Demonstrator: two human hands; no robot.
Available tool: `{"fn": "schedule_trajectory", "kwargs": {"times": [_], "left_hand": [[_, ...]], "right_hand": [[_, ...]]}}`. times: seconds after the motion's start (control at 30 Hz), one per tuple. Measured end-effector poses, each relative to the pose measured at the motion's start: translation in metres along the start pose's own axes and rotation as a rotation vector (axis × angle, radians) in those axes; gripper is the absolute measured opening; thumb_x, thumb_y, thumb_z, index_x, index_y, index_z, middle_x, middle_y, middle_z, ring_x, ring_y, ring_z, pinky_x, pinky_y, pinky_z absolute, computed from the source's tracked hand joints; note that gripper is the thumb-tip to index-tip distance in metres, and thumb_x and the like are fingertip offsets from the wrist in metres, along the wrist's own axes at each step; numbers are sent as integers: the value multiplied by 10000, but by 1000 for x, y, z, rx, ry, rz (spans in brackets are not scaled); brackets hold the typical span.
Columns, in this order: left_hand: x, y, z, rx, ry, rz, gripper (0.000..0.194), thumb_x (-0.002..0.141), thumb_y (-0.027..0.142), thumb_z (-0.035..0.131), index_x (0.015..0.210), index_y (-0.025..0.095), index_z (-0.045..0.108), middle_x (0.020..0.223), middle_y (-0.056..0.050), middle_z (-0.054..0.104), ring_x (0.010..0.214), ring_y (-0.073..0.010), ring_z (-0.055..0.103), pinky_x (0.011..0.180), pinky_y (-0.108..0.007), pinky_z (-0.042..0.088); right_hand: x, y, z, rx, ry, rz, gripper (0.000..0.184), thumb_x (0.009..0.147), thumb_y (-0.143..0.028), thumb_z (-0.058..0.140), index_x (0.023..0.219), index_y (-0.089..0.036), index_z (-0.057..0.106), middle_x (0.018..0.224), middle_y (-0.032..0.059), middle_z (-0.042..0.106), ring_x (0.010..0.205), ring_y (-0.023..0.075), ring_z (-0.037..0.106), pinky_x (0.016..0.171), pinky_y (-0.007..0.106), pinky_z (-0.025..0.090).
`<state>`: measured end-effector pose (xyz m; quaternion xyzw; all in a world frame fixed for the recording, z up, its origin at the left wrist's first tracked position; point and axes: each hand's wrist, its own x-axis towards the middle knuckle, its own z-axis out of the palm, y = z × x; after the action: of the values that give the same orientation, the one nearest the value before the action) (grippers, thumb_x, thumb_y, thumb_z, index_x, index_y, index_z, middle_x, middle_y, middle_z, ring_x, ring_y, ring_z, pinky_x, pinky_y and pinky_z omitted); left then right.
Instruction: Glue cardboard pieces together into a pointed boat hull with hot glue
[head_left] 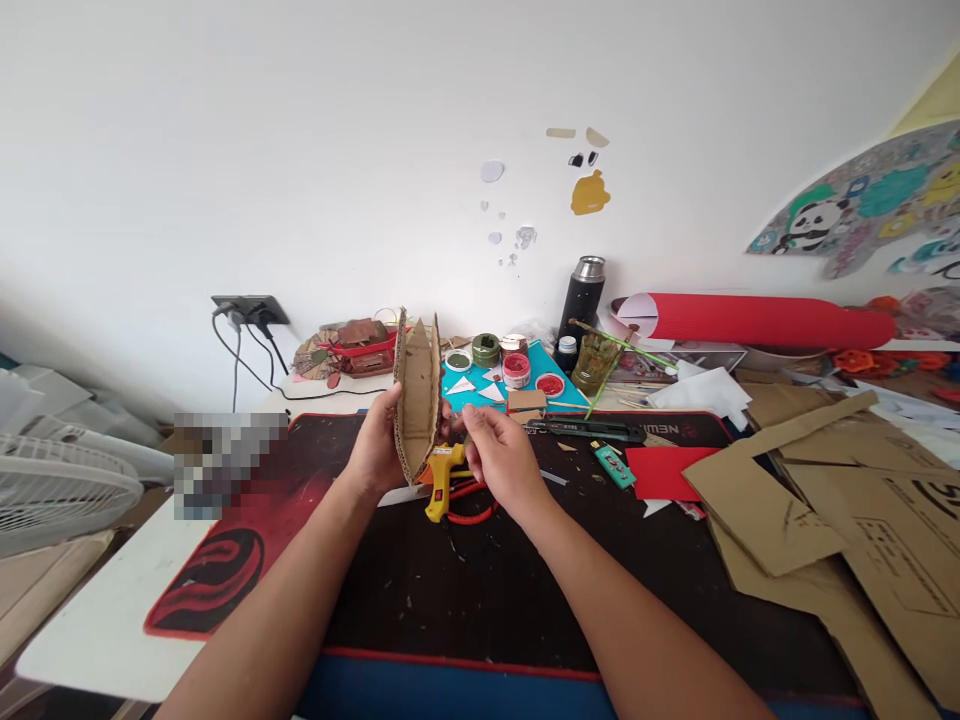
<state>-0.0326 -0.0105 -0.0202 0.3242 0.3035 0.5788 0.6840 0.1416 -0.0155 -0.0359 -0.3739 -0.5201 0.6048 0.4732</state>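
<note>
My left hand [379, 440] is closed around a boat-shaped cardboard piece [418, 400] with raised side walls, held upright above the dark mat. My right hand [499, 450] is beside its right wall, thumb and fingers pinched together. Whatever sits between those fingertips is too small to make out. Below both hands lies a yellow hot glue gun [442, 485] with a red switch, partly hidden by the cardboard. A pair of red-handled scissors [474, 515] seems to lie just right of it, mostly covered.
Open paint jars [517, 370] stand on a blue sheet [544, 362] at the back. Nearby are a black thermos [582, 300] and a murky jar with brushes [598, 365]. A box cutter [589, 430] lies on the mat [600, 580]. Cardboard sheets [892, 530] cover the right side.
</note>
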Motion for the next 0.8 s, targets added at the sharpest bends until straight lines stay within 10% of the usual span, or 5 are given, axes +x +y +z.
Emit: {"fn": "schedule_trajectory", "kwargs": {"times": [0.57, 0.8], "left_hand": [[-3, -20, -11, 173, -187, -145, 543, 912, 646, 740, 1078, 139, 838, 888, -177, 831, 814, -389, 804, 556, -368, 572], [-2, -21, -9, 121, -202, -93, 392, 941, 490, 823, 1139, 152, 837, 985, -141, 853, 1092, -420, 798, 916, -486, 653]], "right_hand": [[5, -4, -7, 143, 6, 109, 646, 833, -818, 750, 683, -236, 513, 499, -68, 482, 395, 90, 414, 404, 240, 259], [9, -4, -11, 181, 71, 117, 662, 767, -812, 807, 665, -244, 482, 509, -85, 414, 404, 93, 382, 393, 248, 247]]}}
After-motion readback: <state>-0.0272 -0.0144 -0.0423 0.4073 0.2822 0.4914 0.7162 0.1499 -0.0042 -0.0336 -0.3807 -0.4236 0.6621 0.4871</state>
